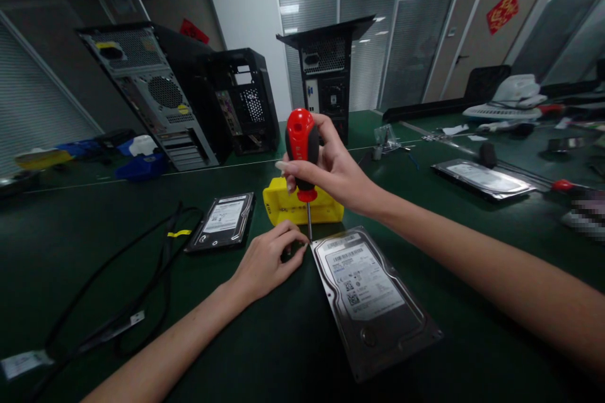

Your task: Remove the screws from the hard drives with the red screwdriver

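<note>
My right hand is wrapped round the red and black handle of a screwdriver, held upright. Its shaft points down to the top left corner of a hard drive, which lies label up on the green table. My left hand has thumb and forefinger pinched together beside that corner, at the screwdriver's tip; whatever is between them is too small to make out. Just behind the tip sits a yellow plastic bin. A second hard drive lies left of the bin.
Black cables with a yellow tag lie at the left. Computer cases stand along the back, with a blue bin at their left. A third hard drive and another screwdriver are at the right.
</note>
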### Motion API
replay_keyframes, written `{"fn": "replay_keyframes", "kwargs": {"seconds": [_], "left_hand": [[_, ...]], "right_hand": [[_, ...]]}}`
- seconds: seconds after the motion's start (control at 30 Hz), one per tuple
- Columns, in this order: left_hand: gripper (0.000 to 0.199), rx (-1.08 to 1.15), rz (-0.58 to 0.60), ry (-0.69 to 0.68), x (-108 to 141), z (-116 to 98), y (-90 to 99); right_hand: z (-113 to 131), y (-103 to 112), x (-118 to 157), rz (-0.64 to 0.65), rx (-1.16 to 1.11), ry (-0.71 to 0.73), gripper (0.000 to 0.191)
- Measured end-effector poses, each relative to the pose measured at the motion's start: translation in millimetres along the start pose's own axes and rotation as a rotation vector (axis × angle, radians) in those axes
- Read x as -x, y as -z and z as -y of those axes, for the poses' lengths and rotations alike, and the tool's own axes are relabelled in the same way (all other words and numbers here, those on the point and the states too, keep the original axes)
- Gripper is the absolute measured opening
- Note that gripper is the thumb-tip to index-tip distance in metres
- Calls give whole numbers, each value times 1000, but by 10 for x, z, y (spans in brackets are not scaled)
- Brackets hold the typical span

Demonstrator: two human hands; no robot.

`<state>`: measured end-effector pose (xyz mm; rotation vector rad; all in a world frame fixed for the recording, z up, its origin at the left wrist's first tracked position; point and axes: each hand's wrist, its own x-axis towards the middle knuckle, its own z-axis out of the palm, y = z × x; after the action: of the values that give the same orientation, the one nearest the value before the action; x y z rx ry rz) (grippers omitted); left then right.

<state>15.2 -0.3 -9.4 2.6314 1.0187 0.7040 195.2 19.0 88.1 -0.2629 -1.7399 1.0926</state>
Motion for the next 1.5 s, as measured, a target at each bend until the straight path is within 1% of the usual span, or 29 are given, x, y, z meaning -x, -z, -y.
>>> {"fn": "replay_keyframes", "kwargs": {"seconds": [0.07, 0.13, 0.2, 0.33, 0.43, 0.53, 0.63, 0.73, 0.8, 0.87, 0.97, 1.0, 1.07, 1.17, 1.23, 1.3, 1.37, 1.43, 1.5], "left_hand": [[12, -3, 14, -4, -3, -5, 3], [12, -3, 24, -4, -7, -10, 7], [12, -1, 23, -8, -10, -13, 9], [13, 1, 17, -25, -7, -9, 4], [15, 8, 10, -43, 0, -5, 3], [16, 12, 1, -54, 4, -7, 8], [17, 13, -3, -54, 7, -8, 10], [18, 11, -1, -53, 6, -3, 6], [18, 8, -1, -55, 2, 1, 2], [18, 9, 2, -53, -3, 3, 1], [18, 17, 11, -42, -6, 1, 9], [18, 23, 12, -40, -5, -1, 13], [20, 39, 10, -39, -1, -3, 21], [23, 57, -2, -40, 6, 0, 25], [24, 53, -10, -36, 10, 6, 20], [23, 42, -9, -23, 11, 13, 13], [21, 30, 1, -6, 9, 16, 8], [20, 24, 20, 13, 6, 16, 7], [18, 27, 48, 27, 4, 16, 10]], "right_hand": [[37, 7, 0, 46, 31, -3, 65], [63, 7, -7, 77, 63, -18, 70], [71, 3, -26, 67, 62, -31, 63], [78, 2, -108, 24, 5, -78, 37], [146, 31, -194, 23, 44, -70, 27], [268, 82, -281, 117, 126, -55, 28], [401, 135, -360, 225, 301, -18, 32], [512, 183, -418, 328, 561, 23, 20], [568, 213, -434, 357, 684, 12, 18], [614, 240, -427, 372, 702, -40, 25], [661, 260, -392, 411, 613, -118, 35], [666, 259, -381, 409, 600, -112, 36], [653, 246, -372, 382, 629, -45, 34], [584, 211, -385, 343, 755, 85, 25], [534, 191, -396, 308, 849, 130, 29], [510, 183, -398, 248, 913, 113, 38], [523, 192, -391, 235, 898, 57, 40], [559, 213, -382, 284, 819, 11, 36], [593, 235, -379, 342, 744, 3, 32]]}}
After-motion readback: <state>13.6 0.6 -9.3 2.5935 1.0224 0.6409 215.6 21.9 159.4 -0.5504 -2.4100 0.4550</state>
